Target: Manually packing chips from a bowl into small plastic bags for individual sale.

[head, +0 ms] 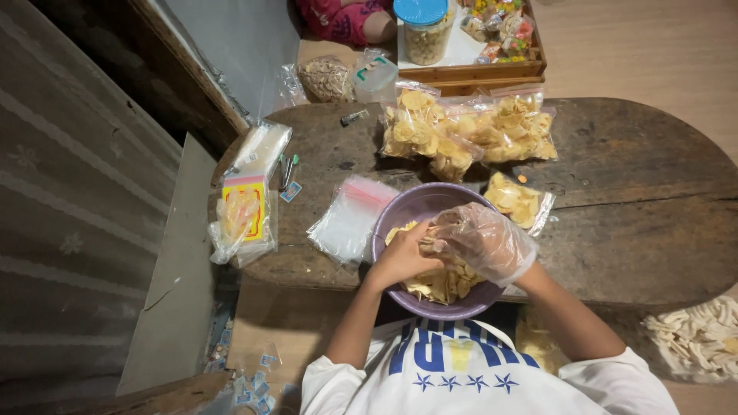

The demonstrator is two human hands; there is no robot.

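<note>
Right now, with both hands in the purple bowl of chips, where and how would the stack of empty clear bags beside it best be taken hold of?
Probably by the near-left edge of the stack of empty clear bags, coming from the left with the bare left hand. The bags lie flat on the wooden table, and their right edge sits close against the purple bowl, so that side is crowded; the left edge is free for pinching.

Rough, matt wood is showing on the surface (pixel 630 200); the bowl (pixel 407 207) is looking smooth plastic (purple), the bags (pixel 350 219) glossy.
</note>
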